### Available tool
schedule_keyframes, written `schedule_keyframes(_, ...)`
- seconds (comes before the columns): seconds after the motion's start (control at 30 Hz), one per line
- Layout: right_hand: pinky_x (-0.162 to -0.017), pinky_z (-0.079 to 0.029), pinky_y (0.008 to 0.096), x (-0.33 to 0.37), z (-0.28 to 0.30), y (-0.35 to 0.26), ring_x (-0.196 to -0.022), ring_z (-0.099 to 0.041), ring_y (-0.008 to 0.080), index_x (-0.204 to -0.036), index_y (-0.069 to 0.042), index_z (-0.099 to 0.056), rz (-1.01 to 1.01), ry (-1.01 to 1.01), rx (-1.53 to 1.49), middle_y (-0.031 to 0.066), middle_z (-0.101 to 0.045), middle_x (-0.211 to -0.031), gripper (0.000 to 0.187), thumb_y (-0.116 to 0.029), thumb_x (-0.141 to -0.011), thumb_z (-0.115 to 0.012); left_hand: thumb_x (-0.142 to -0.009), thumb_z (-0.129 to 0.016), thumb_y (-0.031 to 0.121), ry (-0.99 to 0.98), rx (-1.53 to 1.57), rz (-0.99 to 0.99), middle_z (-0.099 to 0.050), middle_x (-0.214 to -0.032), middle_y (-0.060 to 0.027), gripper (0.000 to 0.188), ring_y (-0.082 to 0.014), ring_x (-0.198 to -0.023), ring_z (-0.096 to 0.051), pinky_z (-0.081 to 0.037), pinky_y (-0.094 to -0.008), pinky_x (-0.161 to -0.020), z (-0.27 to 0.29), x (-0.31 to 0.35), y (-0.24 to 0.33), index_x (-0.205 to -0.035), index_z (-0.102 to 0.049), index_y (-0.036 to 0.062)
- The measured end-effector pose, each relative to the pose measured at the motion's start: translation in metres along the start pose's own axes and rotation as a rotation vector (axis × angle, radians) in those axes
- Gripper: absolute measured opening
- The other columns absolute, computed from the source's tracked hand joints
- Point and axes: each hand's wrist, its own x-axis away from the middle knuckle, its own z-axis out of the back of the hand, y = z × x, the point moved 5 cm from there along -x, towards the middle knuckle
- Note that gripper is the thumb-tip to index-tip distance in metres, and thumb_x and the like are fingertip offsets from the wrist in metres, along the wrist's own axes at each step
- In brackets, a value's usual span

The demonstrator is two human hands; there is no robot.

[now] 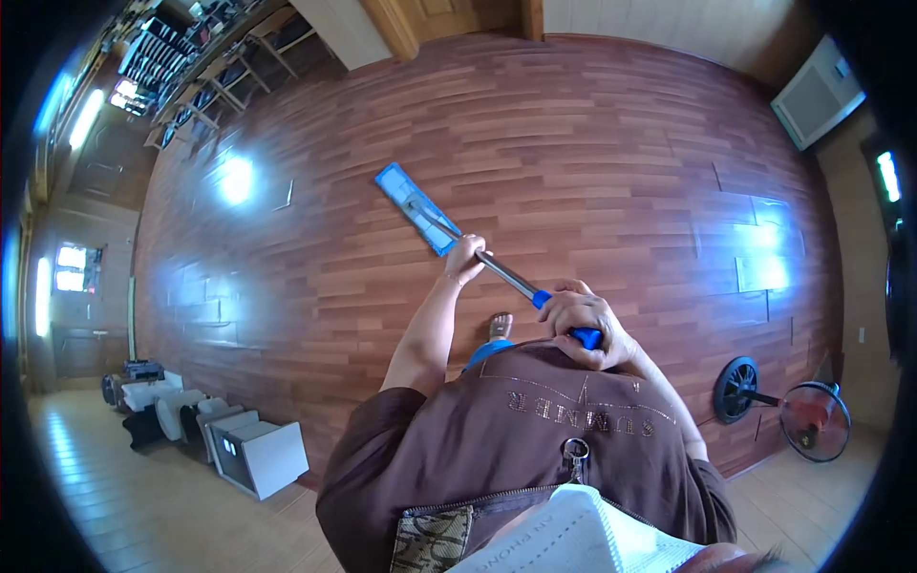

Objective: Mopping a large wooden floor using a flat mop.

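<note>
A flat mop (436, 216) with a blue rectangular head lies on the wooden floor ahead of me, slightly left of centre. Its metal pole runs from the head back toward my chest and ends in a blue grip. Partway down the pole, my left hand (465, 260) is wrapped round the metal. My right hand (583, 323) closes round the blue grip at the top end, close to my body. Part of the pole is hidden behind my left hand.
Reddish-brown plank floor (611, 181) spreads around me. A standing fan (814, 421) with a round black base is at the lower right. Boxes and rolls (258, 454) line the lower left. Desks and chairs (229, 76) stand far left; a white appliance (819, 93) is far right.
</note>
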Motion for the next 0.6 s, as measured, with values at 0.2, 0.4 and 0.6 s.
schedule_keyframes(0.2, -0.095, -0.037, 0.0452, -0.033, -0.044, 0.032, -0.089, -0.063, 0.0253, -0.074, -0.006, -0.058, -0.030, -0.137, -0.276, 0.0060, -0.061, -0.076, 0.007, -0.006, -0.076, -0.065, -0.068, -0.074, 0.013, 0.127, -0.045, 0.167, -0.053, -0.065, -0.0128, 0.030, -0.0332, -0.066, -0.054, -0.043, -0.0413, -0.060, 0.055, 0.080, -0.047, -0.063, -0.046, 0.0063)
schedule_keyframes(0.4, -0.086, -0.046, 0.0425, -0.046, -0.059, 0.048, -0.089, -0.062, 0.0297, -0.072, -0.001, -0.059, -0.175, -0.090, -0.478, 0.0110, -0.062, -0.078, 0.007, -0.002, -0.077, -0.065, -0.065, -0.075, 0.014, 0.173, -0.068, 0.229, -0.050, -0.060, -0.0127, 0.037, -0.0349, -0.061, -0.052, -0.040, -0.0434, -0.056, 0.062, 0.135, -0.067, -0.061, -0.039, 0.0085)
schedule_keyframes(0.6, -0.085, -0.047, 0.0431, -0.050, -0.043, 0.039, -0.091, -0.061, 0.0307, -0.072, 0.000, -0.059, -0.278, -0.016, -0.504, 0.0126, -0.062, -0.078, 0.010, -0.004, -0.078, -0.066, -0.068, -0.075, 0.019, 0.005, -0.094, 0.218, -0.052, -0.060, -0.0105, 0.033, -0.0317, -0.063, -0.054, -0.041, -0.0415, -0.059, 0.068, 0.136, -0.054, -0.059, -0.044, 0.0094)
